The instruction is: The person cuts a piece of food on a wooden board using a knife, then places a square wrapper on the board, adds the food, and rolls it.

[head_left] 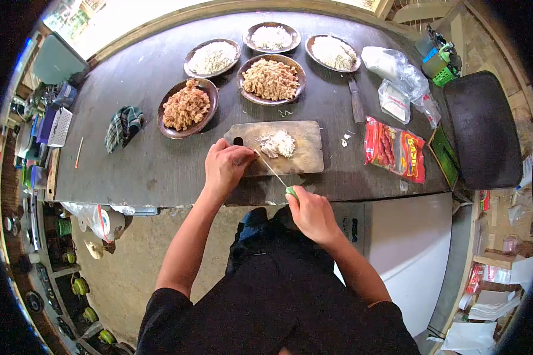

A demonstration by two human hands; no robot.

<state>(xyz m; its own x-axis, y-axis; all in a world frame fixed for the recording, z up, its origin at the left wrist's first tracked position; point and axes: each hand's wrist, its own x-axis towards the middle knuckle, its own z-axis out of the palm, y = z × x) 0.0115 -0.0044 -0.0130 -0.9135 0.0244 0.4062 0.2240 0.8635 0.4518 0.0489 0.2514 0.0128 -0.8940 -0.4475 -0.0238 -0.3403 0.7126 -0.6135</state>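
A wooden cutting board (308,145) lies near the front edge of the dark table, with a small heap of pale shredded food (277,144) on it. My left hand (228,163) is at the board's left side, its fingers pinched on a small piece whose kind is hard to make out. In my right hand (311,214) is the green handle of a knife (272,170). The blade points up and left across the board, its tip close to my left fingertips.
Beyond the board stand plates of brown food (270,80) (186,107) and plates of white shreds (212,57). A second knife (356,100), a red packet (394,149) and plastic bags (397,74) lie to the right. A checked cloth (123,127) is at the left.
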